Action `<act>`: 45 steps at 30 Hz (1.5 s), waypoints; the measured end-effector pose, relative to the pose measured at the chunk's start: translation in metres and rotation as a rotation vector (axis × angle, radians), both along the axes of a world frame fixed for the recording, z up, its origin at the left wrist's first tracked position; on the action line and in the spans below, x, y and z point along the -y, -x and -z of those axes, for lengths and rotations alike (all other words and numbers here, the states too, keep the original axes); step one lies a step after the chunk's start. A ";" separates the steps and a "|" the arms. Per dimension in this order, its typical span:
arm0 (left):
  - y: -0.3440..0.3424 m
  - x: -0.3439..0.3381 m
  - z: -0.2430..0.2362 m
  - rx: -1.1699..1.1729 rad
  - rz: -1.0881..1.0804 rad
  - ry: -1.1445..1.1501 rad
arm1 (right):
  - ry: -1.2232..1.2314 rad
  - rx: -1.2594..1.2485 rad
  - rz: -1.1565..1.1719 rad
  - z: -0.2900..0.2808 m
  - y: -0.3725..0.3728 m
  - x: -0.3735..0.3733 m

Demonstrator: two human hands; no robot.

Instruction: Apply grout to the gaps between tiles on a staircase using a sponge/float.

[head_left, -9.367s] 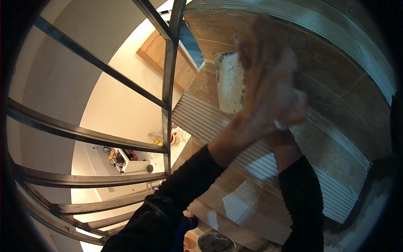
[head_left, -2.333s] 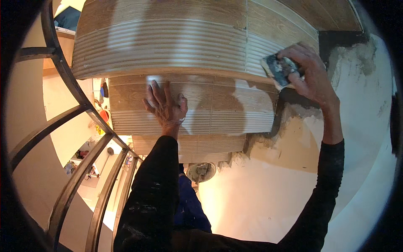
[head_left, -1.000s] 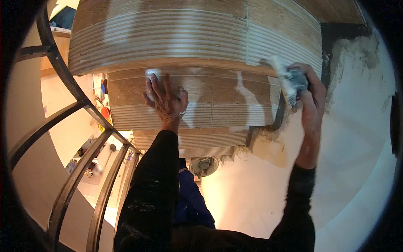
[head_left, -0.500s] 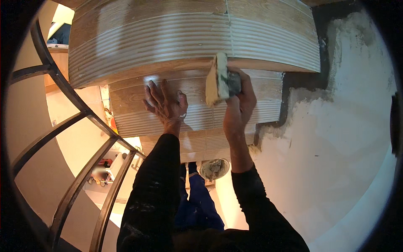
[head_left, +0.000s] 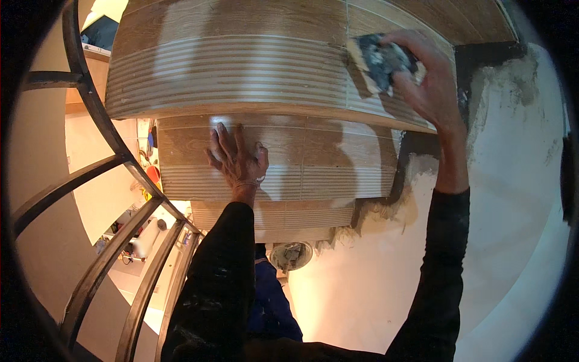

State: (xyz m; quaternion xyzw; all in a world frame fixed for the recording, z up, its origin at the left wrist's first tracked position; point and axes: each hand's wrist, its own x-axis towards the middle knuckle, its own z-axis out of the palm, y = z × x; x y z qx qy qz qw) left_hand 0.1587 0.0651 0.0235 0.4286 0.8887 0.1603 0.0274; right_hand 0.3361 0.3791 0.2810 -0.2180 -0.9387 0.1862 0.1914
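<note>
My left hand (head_left: 235, 161) rests on the wood-look tiled step (head_left: 329, 148), palm down with fingers spread. My right hand (head_left: 425, 90) grips a sponge-like pad (head_left: 377, 69) with a pale edge and a dark, smeared top, held at the right part of the higher tiled tread (head_left: 241, 72), on its ribbed band near a vertical joint.
A curved metal railing (head_left: 129, 163) runs down the left, with a lower room and clutter beyond. On the right is a white wall (head_left: 500, 211) with rough dark mortar along the steps. A round container (head_left: 291, 256) of grey material sits below, near my blue-trousered legs.
My right hand with the pad has swung up and to the right from the front of the tread onto its ribbed band. My left hand keeps its place on the lower step.
</note>
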 end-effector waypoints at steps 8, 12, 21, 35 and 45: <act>0.001 0.001 -0.001 -0.001 -0.013 0.018 | -0.121 0.312 -0.133 -0.010 -0.018 -0.018; -0.001 -0.002 -0.004 0.010 0.003 0.013 | 0.132 0.139 0.112 -0.007 -0.011 -0.038; 0.000 0.000 -0.003 0.013 0.001 0.010 | -0.047 0.398 -0.145 -0.014 0.027 0.008; 0.001 -0.002 -0.004 0.018 -0.039 0.015 | -0.184 0.299 -0.095 -0.001 -0.006 -0.003; -0.002 -0.004 -0.002 0.032 -0.034 -0.005 | 0.104 0.256 0.170 0.000 0.038 -0.029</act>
